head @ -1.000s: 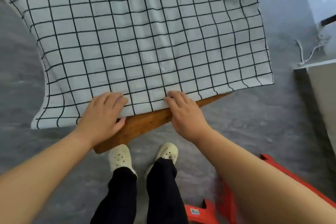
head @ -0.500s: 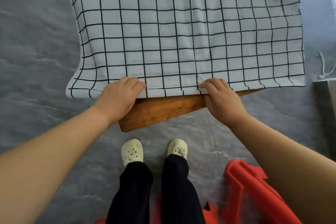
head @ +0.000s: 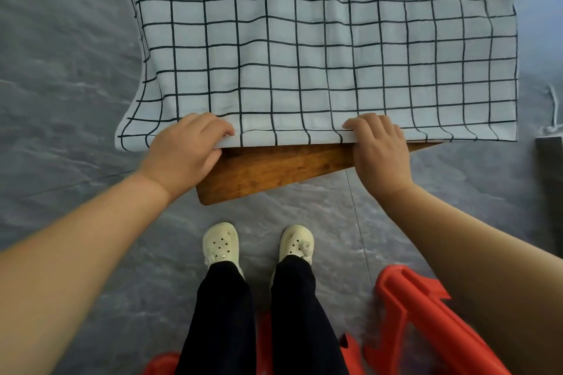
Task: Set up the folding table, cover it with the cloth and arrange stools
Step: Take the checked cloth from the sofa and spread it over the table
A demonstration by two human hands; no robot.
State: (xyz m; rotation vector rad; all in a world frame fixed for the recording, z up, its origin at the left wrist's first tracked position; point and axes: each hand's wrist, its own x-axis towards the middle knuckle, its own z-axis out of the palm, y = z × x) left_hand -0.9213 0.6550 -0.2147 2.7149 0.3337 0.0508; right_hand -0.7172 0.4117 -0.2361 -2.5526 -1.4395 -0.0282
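A pale cloth with a black grid lies spread over the wooden table, whose near edge and left corner show bare below the hem. My left hand pinches the cloth's near hem toward its left end. My right hand grips the same hem further right. The cloth's left corner hangs past the table's side. A red plastic stool stands on the floor at my lower right, partly hidden by my right forearm.
Grey stone-patterned floor surrounds the table. My feet in cream clogs stand just before the table edge. More red plastic shows at the bottom by my legs. A dark furniture edge and a white cord sit at right.
My hands have spread further apart along the hem. The cloth now sits straighter on the table, with its hem nearly level, and the view has shifted so the table lies more to the right.
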